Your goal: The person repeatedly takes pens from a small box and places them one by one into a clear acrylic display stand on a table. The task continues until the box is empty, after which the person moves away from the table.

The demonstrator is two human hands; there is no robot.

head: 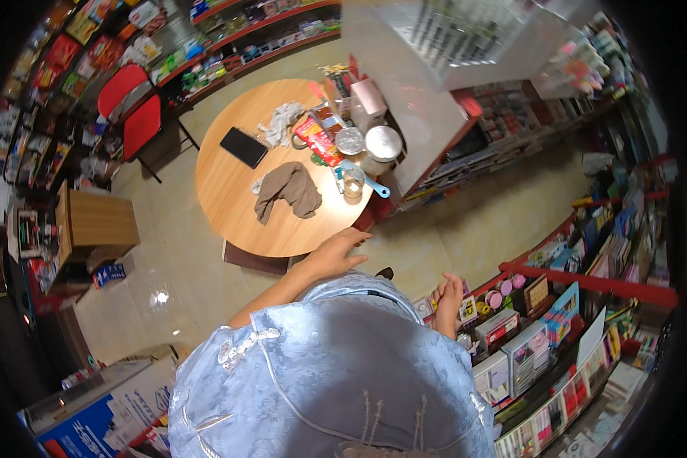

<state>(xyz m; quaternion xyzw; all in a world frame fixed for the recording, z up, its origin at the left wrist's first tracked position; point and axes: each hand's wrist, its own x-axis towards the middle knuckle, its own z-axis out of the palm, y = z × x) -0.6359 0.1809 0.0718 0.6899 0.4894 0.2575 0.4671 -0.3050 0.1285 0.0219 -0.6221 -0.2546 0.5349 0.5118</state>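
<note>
My left hand is empty, its fingers apart, just off the near edge of a round wooden table. My right hand hangs at my right side by a shelf of boxed goods, fingers loosely bent, with nothing visible in it. On the table lie a crumpled brown cloth, a black smartphone and a crumpled pale grey cloth. To their right stand a glass, a light blue handle, a red packet and two lidded jars.
A red folding chair stands left beyond the table. A white counter adjoins the table on the right. Stocked shelves line the far side. A wooden cabinet stands left, and a display rack is close on my right.
</note>
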